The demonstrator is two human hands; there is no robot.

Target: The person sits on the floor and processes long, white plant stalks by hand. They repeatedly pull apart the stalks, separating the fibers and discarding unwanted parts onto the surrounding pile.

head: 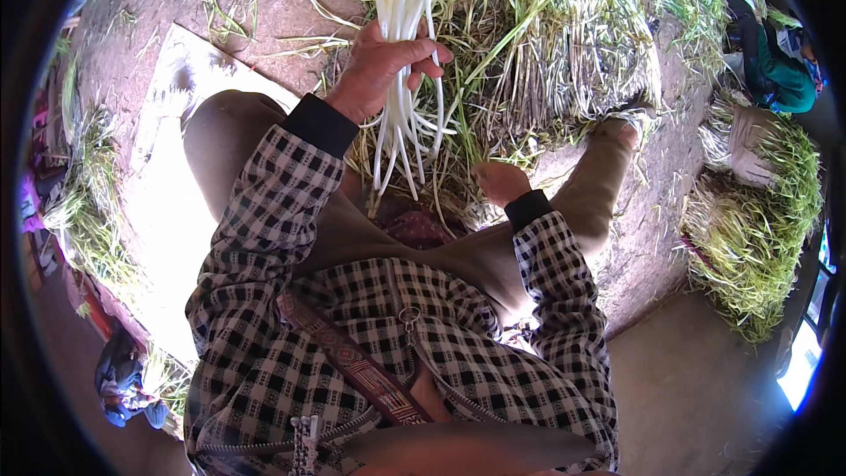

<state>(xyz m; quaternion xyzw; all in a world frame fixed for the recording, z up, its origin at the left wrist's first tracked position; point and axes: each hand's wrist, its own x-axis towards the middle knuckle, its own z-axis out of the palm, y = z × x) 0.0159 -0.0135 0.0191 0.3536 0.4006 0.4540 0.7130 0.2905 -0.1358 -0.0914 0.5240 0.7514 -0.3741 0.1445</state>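
My left hand (383,66) is raised above my lap, closed round a bunch of long pale stalks (398,6). Their white ends hang down below the fist, and their yellowish leafy tops bend over above it. To the right and lower, near my bent knee, is my right hand (502,183), its fingers curled; whether it grips a stalk cannot be made out. Behind both hands lies a large heap of green and straw-coloured leafy stalks (548,66), with loose strands trailing towards my legs.
A pale flat board (168,139), brightly lit, lies left of my knee. Bundled green stalks (747,244) rest at the right edge of the raised earthen-looking surface (661,211). Another person in green (786,79) sits at upper right. More stalks (99,211) lie at left.
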